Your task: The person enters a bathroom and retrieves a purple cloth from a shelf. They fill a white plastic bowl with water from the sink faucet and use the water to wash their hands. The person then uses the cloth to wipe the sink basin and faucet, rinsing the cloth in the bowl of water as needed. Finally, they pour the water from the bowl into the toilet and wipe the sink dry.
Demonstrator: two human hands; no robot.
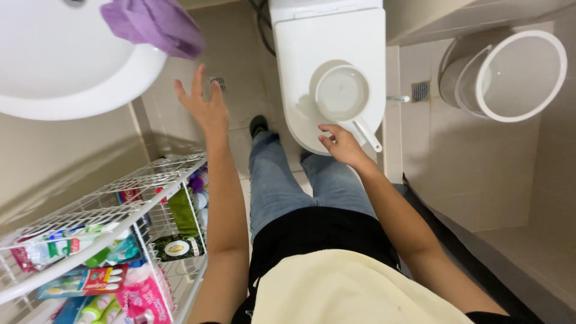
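My left hand (203,103) is raised with its fingers spread, holding nothing, just below a purple cloth (155,25) that lies over the rim of the white sink (72,90). My right hand (339,143) rests on the front edge of the closed white toilet lid (300,60), fingers loosely curled, empty. A white plastic dipper (343,93) sits on the lid, and its handle (367,133) points at my right hand, a few centimetres from it.
A white wire rack (120,201) at the lower left holds toothpaste tubes, bottles and packets. A white bucket (510,75) stands on the tiled floor at the upper right, next to a floor drain (420,91). My legs in jeans stand before the toilet.
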